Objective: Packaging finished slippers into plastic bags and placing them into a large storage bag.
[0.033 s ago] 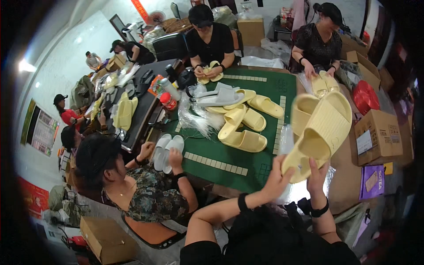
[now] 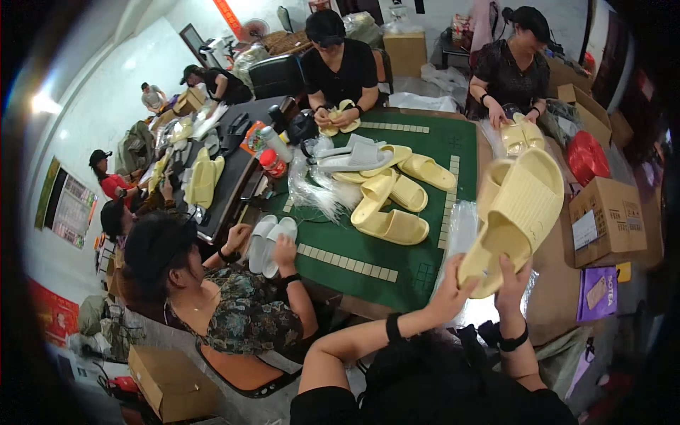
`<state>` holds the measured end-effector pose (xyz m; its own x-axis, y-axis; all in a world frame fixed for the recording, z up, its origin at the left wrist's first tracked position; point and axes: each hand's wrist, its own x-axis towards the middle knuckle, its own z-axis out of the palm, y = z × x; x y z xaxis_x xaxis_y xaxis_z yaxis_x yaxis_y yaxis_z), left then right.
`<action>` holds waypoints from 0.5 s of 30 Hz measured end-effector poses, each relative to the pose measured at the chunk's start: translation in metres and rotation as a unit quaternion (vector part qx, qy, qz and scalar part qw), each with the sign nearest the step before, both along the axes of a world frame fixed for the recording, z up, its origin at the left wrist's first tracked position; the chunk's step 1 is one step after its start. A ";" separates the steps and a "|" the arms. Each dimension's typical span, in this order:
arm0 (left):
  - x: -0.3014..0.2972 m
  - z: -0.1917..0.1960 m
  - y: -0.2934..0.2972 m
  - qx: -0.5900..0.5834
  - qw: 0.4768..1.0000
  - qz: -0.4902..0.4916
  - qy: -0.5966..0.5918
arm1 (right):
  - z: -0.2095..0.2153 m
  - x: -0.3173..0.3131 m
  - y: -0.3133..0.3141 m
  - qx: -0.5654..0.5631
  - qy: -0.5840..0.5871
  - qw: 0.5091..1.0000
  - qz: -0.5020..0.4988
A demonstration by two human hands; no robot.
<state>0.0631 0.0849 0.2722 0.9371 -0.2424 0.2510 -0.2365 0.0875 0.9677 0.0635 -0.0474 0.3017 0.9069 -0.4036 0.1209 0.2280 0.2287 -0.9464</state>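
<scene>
Above the right side of the table I hold up a pair of yellow slide slippers, toes away from me. The front slipper (image 2: 530, 212) shows its ribbed strap and insole, and it partly hides the rear slipper (image 2: 491, 185). My left hand (image 2: 452, 292) grips the heel end from the left, fingers closed on it. At the heel's right side, my right hand (image 2: 511, 287) is closed on it too, thumb up along the edge. Clear plastic bags (image 2: 464, 227) lie beneath the slippers.
Loose yellow slippers (image 2: 393, 225) and grey slippers (image 2: 354, 156) are heaped on the green mat (image 2: 333, 273). Co-workers handle slippers at the left, far side and far right. A cardboard box (image 2: 608, 219) and a red plastic roll (image 2: 588, 157) stand at right.
The held slippers have turned slightly, so the front one now covers more of the rear one. Their heel end and both my hands have shifted a little to the right.
</scene>
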 end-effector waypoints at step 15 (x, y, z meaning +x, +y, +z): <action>-0.055 -0.228 -0.029 0.510 0.806 -0.228 -0.194 | -0.135 -0.055 -0.147 -0.051 0.272 0.961 -0.015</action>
